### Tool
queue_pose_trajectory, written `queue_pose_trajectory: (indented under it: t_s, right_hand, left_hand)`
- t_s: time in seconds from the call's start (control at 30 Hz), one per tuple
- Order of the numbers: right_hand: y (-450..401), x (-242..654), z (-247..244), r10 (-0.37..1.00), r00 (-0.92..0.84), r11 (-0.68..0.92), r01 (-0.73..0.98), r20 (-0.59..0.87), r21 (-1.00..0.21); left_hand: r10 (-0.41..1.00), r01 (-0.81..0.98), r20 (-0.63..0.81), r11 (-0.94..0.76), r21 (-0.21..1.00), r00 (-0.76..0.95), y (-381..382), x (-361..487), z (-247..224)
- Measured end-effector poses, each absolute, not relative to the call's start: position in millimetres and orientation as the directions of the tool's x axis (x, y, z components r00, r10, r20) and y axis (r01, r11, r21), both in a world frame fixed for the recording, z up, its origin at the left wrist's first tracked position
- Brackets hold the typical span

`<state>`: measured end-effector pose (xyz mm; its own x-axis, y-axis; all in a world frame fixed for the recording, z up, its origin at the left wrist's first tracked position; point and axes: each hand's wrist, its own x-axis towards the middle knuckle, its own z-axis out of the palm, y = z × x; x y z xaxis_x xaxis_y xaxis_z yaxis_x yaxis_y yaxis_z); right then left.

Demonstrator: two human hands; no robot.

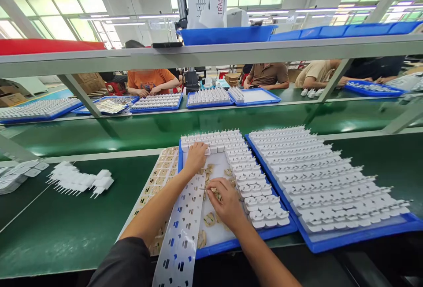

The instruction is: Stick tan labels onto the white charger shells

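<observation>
My left hand (196, 157) is at the far left of a blue tray (220, 248), its fingers closed on a small white plastic part (207, 150) beside the back rows. My right hand (226, 201) hovers over the tray's middle, fingers curled around crumpled tan scraps (217, 194); a thin pointed end sticks out at its fingertips, too small to name. Loose tan pieces (209, 219) lie on the tray floor. White plastic parts (247, 177) with thin prongs line the back and right side. A long clear film strip (180, 234) with cut-outs runs beneath my left forearm.
A second blue tray (313, 246) full of white parts stands to the right. Left of my tray lies a sheet of tan stickers (165, 163). More white parts (79, 179) lie on the green bench (66, 234). A shelf rail (211, 56) crosses ahead; co-workers sit beyond.
</observation>
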<state>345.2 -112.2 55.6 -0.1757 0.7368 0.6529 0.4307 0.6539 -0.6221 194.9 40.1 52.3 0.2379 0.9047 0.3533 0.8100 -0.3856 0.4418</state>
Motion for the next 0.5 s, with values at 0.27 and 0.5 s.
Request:
queue_pose_trajectory:
  t_s: [0.27, 0.5]
  right_hand:
    - [-116, 347, 61, 0.844, -0.14, 0.536, 0.204, 0.517, -0.819]
    - [-114, 350, 58, 0.906, -0.123, 0.405, -0.023, 0.404, -0.914]
  left_hand:
    - [0.97, 0.016, 0.096, -0.102, 0.995, 0.223, -32, 172, 69]
    - [0.913, -0.328, -0.017, 0.164, 0.93, 0.408, -59, 174, 65]
